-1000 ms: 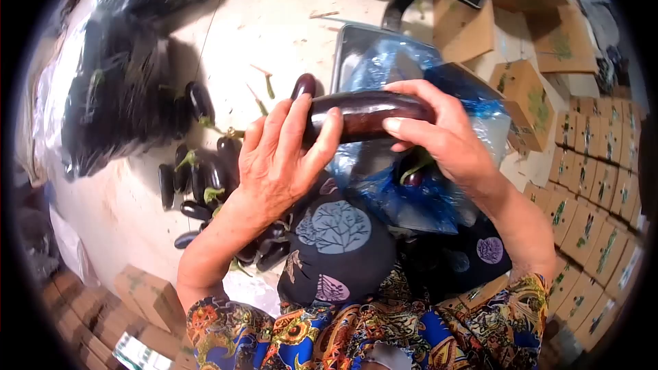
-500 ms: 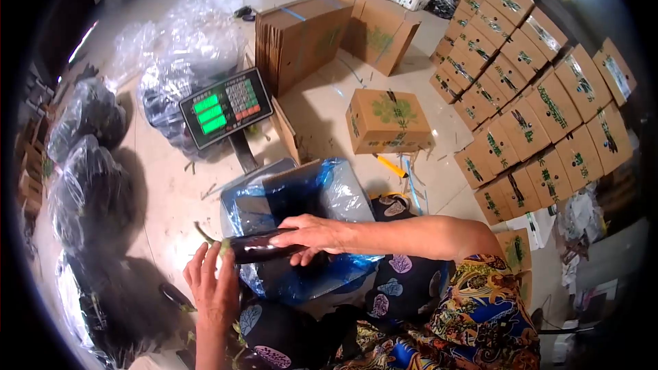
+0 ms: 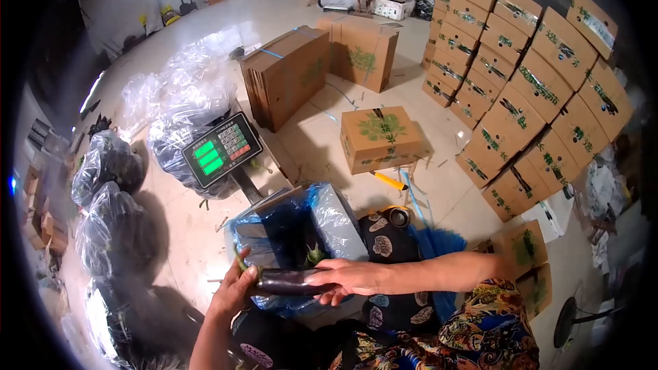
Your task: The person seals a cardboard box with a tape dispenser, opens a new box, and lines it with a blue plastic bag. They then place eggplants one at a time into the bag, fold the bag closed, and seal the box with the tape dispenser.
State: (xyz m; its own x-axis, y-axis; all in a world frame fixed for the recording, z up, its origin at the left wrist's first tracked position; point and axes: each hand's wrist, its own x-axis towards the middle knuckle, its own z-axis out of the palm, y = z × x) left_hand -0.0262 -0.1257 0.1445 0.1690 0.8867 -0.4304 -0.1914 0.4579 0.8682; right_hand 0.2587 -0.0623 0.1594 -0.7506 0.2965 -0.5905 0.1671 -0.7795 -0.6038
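Note:
A glossy dark eggplant lies crosswise between my two hands, above the near side of a box lined with blue plastic. My left hand is closed round its green stem end, thumb near the cap. My right hand grips the other end, fingers wrapped over and under it. Inside the box, just beyond my right hand, shows the green cap of another eggplant. The rest of the box's contents is dark and partly hidden by my hands.
A scale display with green-lit digits stands behind the box. Flattened cartons, a closed carton and a yellow tool lie beyond. Stacked cartons rise at right. Filled plastic bags line the left.
My view has tilted up, showing more of the room's far end. Both hands still hold the eggplant, now lower and further right in view. A green cap has come into sight in the box.

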